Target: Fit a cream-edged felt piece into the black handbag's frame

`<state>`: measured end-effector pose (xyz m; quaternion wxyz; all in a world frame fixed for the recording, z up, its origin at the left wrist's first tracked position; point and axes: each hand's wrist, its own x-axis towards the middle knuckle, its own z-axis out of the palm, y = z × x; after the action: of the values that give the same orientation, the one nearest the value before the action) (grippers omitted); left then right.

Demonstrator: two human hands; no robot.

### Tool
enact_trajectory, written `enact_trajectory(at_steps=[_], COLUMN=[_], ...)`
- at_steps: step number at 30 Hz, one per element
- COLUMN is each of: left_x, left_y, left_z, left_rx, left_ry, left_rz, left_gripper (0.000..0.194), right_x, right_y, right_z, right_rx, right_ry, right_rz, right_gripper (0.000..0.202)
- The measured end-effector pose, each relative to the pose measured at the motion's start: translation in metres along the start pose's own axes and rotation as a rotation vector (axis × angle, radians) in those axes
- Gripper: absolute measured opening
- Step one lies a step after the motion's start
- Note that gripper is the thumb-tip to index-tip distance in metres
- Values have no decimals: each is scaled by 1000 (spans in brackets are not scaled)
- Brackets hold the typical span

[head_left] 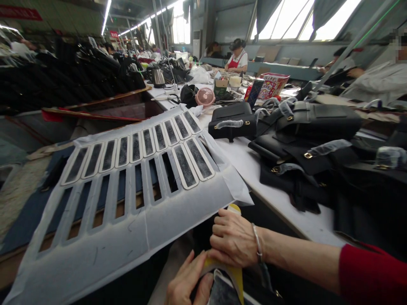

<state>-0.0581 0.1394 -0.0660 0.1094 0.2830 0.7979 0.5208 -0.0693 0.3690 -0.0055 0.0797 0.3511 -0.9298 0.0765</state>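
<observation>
At the bottom, a dark rectangular panel with a white border (222, 288) lies low in front of me, partly cut off by the picture's lower edge. My left hand (189, 281) holds its edge, thumb on top and fingers bent along the side. Curled into a fist just above, my right hand (234, 238) grips a yellow strip (234, 208). Part of the yellow shows above the knuckles and part runs below the hand, beside the panel. What the strip is exactly, I cannot tell. The two hands nearly touch.
A white backing sheet (178, 216) with similar dark panels and cut-out slots lies on the left. Black bags (233, 116) with wrapped handles pile up on the white table (241, 163) at right. A pink fan (205, 97) and kettle (158, 79) stand behind. Other people work farther back.
</observation>
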Motion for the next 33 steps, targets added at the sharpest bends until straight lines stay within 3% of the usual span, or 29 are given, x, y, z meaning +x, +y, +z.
enact_trajectory(at_steps=[3, 7, 16, 20, 24, 27, 30, 33], left_x=[5, 12, 21, 22, 24, 27, 32, 39], left_y=[1, 2, 6, 2, -1, 4, 14, 21], left_z=[-5, -13, -17, -16, -19, -22, -23, -20], left_rx=[38, 155, 321, 308, 277, 209, 36, -156], left_ry=[-20, -163, -216, -208, -278, -394, -473, -479], left_rz=[89, 244, 429, 536, 565, 461, 94, -225], left_gripper=[35, 40, 38, 43, 49, 44, 37, 36], right_x=[-1, -3, -10, -21, -30, -33, -36, -43], right_y=[0, 1, 2, -8, -24, -36, -48, -58], right_z=[0, 0, 1, 3, 2, -1, -2, -5], right_rx=[1, 3, 16, 67, 76, 77, 74, 102], right_ry=[2, 6, -39, -70, -101, -122, -114, -156], right_rz=[-8, -21, -21, 62, 182, 275, 358, 438], right_gripper=[40, 41, 41, 39, 39, 37, 37, 38])
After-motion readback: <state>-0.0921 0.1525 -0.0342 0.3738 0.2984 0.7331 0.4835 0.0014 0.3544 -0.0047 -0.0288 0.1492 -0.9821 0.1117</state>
